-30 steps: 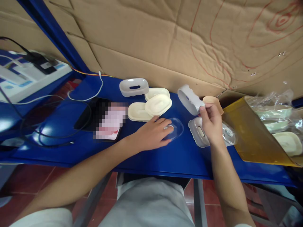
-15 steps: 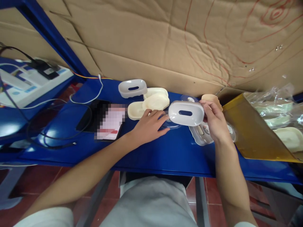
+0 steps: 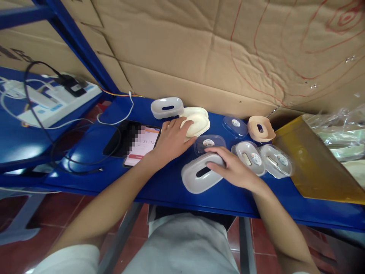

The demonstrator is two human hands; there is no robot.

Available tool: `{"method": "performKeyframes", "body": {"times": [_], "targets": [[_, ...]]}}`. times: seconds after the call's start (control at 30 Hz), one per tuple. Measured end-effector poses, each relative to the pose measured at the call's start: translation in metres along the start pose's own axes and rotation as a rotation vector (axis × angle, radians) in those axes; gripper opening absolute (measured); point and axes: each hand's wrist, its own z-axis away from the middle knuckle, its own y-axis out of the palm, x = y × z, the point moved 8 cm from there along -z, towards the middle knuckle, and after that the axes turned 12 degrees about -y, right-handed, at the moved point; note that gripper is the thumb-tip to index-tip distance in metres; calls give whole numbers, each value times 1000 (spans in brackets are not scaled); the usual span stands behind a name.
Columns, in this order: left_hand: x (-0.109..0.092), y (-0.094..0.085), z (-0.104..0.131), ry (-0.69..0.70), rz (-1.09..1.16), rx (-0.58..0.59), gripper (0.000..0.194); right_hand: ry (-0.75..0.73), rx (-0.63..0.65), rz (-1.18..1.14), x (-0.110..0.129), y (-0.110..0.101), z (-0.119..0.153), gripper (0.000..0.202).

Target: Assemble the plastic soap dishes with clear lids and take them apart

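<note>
Head view: our right hand (image 3: 234, 167) has its thumb inside a gray dish (image 3: 189, 179) and its fingers over the far rim, narrowed on the wall, the dish tilted near the front edge of the blue table (image 3: 168, 186). Our left hand (image 3: 171, 142) lies over the cream trays (image 3: 201, 121), fingers loosely spread; whether they grip one, we cannot tell.

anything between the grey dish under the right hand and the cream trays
Yes: a clear lid with a round sticker lies between the grey dish and the cream trays. The left hand also covers the trays' left part.
</note>
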Motion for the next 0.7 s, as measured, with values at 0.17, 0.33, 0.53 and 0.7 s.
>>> {"method": "performKeyframes", "body": {"times": [0.17, 0.33, 0.53, 0.7], "targets": [[6, 16, -3, -79, -30, 48, 64, 68, 49, 444, 2, 28, 1, 41], [10, 17, -6, -119, -19, 46, 52, -69, 129, 460, 19, 27, 3, 56], [10, 16, -7, -140, 18, 61, 49, -207, 421, 218, 25, 40, 14, 85], [11, 20, -8, -155, 54, 82, 50, -170, 361, 231, 15, 39, 10, 87]]}}
